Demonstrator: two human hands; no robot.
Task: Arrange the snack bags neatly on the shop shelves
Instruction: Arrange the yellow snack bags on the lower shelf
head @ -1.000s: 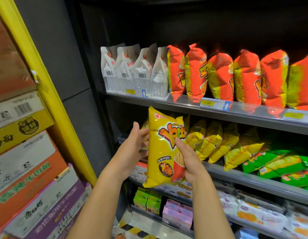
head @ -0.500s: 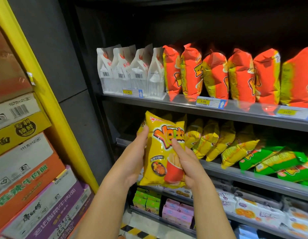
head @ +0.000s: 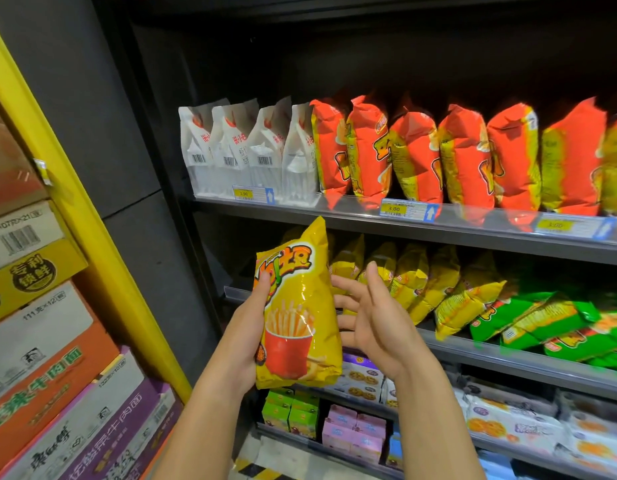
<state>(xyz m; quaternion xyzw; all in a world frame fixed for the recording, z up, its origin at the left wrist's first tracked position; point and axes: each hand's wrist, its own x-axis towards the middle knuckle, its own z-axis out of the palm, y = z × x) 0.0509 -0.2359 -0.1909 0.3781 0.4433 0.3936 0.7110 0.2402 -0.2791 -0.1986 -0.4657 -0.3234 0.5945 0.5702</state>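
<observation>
My left hand (head: 252, 327) grips a yellow bag of fries snacks (head: 297, 306) upright by its left edge, in front of the middle shelf (head: 508, 358). To the bag's right, my right hand (head: 373, 317) is off it, with spread, relaxed fingers close to its edge. Behind it on that shelf leans a row of yellow snack bags (head: 411, 275), with green bags (head: 549, 323) lying further right.
The upper shelf (head: 334, 220) carries white bags (head: 244, 150) and orange bags (head: 466, 157). Lower shelves hold cookie packs (head: 362, 375) and small green and pink cartons (head: 321, 420). Stacked cardboard boxes (head: 47, 358) and a yellow post (head: 75, 209) stand at left.
My right hand has let go of the yellow bag and opened beside it. The bag now sits in my left hand alone, turned slightly and lower in view.
</observation>
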